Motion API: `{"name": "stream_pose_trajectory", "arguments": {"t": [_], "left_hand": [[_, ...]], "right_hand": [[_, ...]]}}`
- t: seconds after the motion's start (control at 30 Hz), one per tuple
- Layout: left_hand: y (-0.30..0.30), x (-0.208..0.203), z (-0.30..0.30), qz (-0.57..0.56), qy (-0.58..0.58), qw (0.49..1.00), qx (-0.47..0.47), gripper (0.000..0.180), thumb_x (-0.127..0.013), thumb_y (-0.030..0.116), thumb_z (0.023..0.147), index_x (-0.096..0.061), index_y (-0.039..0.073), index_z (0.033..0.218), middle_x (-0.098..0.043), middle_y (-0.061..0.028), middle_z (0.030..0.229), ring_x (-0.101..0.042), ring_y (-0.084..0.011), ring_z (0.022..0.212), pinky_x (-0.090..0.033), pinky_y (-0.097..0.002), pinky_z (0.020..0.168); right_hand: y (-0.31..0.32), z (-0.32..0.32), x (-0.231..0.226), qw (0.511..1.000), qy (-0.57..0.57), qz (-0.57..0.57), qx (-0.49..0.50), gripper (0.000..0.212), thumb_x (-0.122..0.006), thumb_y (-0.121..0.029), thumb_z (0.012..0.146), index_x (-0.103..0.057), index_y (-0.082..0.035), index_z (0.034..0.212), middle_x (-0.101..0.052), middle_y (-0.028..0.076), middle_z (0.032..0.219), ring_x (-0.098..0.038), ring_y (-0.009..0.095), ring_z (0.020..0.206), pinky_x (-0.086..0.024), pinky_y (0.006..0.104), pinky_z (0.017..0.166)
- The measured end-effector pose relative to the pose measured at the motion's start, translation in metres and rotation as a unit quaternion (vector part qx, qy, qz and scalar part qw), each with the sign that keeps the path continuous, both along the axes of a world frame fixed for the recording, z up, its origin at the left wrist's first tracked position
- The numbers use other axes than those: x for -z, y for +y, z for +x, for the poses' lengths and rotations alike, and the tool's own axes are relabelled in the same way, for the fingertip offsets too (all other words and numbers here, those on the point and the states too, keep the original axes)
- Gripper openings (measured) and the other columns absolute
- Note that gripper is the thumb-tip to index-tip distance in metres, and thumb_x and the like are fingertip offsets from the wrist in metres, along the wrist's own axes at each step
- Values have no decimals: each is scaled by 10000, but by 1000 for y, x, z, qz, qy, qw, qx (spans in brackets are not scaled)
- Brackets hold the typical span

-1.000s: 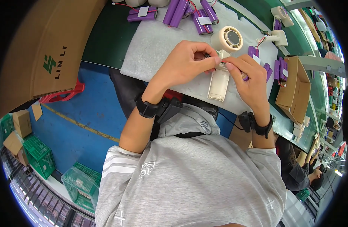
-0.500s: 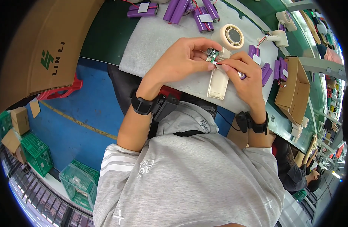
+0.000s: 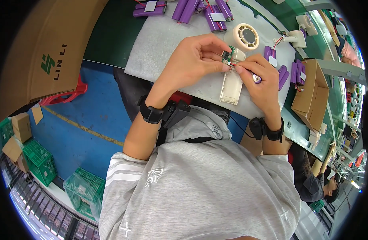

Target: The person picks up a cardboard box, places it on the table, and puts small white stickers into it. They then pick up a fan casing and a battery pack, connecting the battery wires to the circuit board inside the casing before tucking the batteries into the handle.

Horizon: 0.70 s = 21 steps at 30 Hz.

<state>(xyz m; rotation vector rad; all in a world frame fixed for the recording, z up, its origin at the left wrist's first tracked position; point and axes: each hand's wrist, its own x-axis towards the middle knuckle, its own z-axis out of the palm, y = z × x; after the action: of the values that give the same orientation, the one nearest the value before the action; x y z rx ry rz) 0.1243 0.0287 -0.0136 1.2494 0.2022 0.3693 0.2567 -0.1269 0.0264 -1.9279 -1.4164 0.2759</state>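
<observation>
Head view: circuit board (image 3: 226,57) and red lead (image 3: 233,64) pinched close together above the fan handle shell (image 3: 230,89)

From my end of the link, I have the left hand (image 3: 188,60) with its thumb and fingers narrowed on the small green circuit board. My right hand (image 3: 262,77) has thumb and forefinger pinched on the red lead, just beside the board; its other fingers curl around a purple battery cell (image 3: 256,79), only partly in sight. Both hands work above the white foam sheet (image 3: 148,56) on the green desk (image 3: 108,44).

Just below the fingertips lies the cream fan handle shell, hollow side up. The round fan head (image 3: 248,35) sits beyond its upper end; I cannot tell whether the two are joined. More purple battery packs (image 3: 216,26) lie along the far edge of the foam.

I judge the step in hand to be fitting the lead to the board, though the contact is too small for me to say whether it is seated. As I read it, the next move calls for a steady left pinch and a short, straight push from the right, with no tug from the cell on the wire.
</observation>
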Motion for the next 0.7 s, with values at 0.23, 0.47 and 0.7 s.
{"name": "stream_pose_trajectory", "arguments": {"t": [0.23, 0.47, 0.7], "left_hand": [[-2, -5, -3, 62, 30, 998, -11, 323, -694, -53, 783, -654, -25, 1102, -679, -78, 985, -659, -131, 887, -543, -250, 819], [-8, 5, 3, 144, -49, 985, -76, 339, -655, -4, 750, -693, 23, 1087, -699, -92, 877, -674, -143, 768, -548, -257, 743], [-11, 0, 2, 179, 1, 980, -91, 293, -644, 8, 744, -702, 10, 1031, -701, -127, 844, -683, -167, 737, -556, -265, 723]], "right_hand": [[1, -2, 3, 999, -39, 25, -23, 94, -699, -73, 797, -696, 1, 854, -619, 76, 810, -600, 173, 699, -450, 260, 614], [4, -12, 5, 998, 42, 25, 47, 185, -704, -33, 783, -671, -10, 964, -639, 62, 900, -601, 131, 684, -469, 233, 601], [9, -13, 5, 996, -31, 69, 41, 314, -724, -9, 755, -649, -33, 1060, -647, 61, 982, -608, 101, 711, -480, 210, 604]]}}
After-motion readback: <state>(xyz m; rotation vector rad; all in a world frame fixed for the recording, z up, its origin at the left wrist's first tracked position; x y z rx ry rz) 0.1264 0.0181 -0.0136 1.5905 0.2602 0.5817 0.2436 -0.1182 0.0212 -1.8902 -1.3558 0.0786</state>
